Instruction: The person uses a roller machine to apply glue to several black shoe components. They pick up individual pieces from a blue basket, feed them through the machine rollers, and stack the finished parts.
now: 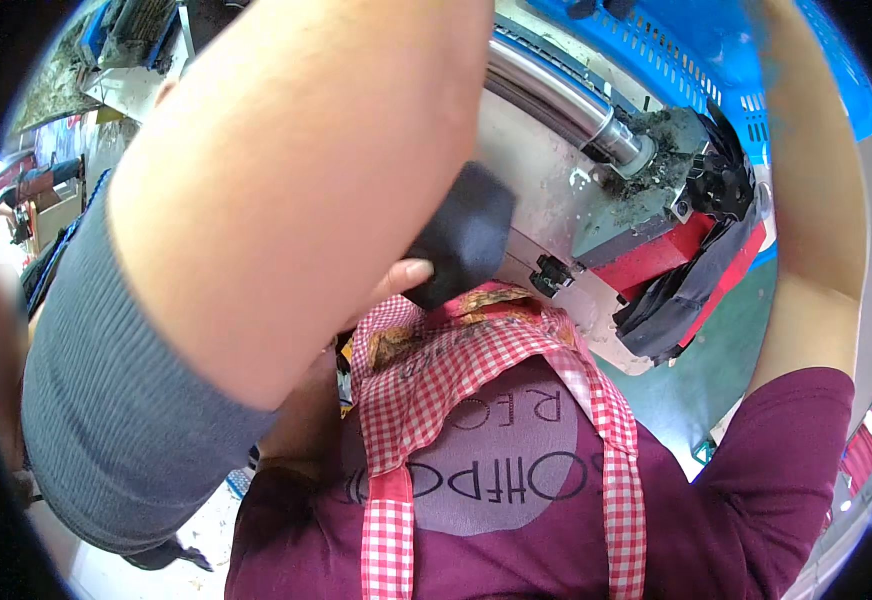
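My left hand (403, 278) is in front of the apron, closed on a dark, flat, angular piece (468, 232). Its thumb lies on the piece's edge; the other fingers are hidden. The exact kind of the piece cannot be made out. My right arm (811, 190) reaches up past the blue basket (661, 50), and its hand lies beyond the top edge of the picture. Close to the camera, another person's bare forearm (306, 170) with a grey ribbed sleeve (126, 400) crosses the left side and covers much of my left arm. That person's hand is out of view.
A machine with a shiny metal roller (576, 95) stands ahead, with dark lint heaped at the roller's end. Its red side part (656, 255) has black cloth hanging by it. My red-and-white checked apron (476, 360) hangs in front. Blurred clutter fills the far left.
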{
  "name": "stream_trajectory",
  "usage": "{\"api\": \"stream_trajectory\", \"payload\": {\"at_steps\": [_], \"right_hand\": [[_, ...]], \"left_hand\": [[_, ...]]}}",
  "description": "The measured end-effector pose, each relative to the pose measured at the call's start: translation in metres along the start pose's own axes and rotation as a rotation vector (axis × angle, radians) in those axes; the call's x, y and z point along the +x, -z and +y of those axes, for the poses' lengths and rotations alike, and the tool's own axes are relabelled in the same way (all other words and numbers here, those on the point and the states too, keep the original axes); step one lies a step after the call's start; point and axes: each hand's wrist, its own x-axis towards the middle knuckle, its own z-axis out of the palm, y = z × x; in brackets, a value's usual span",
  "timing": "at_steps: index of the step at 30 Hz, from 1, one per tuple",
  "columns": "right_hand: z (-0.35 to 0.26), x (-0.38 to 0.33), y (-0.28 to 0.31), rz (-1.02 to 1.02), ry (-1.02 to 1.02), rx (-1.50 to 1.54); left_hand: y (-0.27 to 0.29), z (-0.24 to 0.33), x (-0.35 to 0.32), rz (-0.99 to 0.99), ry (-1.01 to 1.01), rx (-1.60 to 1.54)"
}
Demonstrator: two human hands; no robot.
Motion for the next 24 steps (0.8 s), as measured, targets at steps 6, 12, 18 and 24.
{"api": "stream_trajectory", "payload": {"at_steps": [6,12,18,24], "right_hand": [[0.026,-0.033,-0.115,-0.494,0.190,-0.101],[0.008,-0.044,-0.092,-0.768,-0.104,0.157],[0.027,-0.041,-0.099,-0.528,-0.487,0.691],[0.011,-0.022,-0.017,-0.208,-0.348,0.933]], "left_hand": [[-0.002,0.016,0.053,0.066,0.190,-0.201],[0.006,0.038,0.079,0.193,0.031,0.338],[-0.011,-0.068,-0.001,-0.025,0.139,0.705],[-0.051,-0.160,-0.009,0.048,-0.249,0.893]]}}
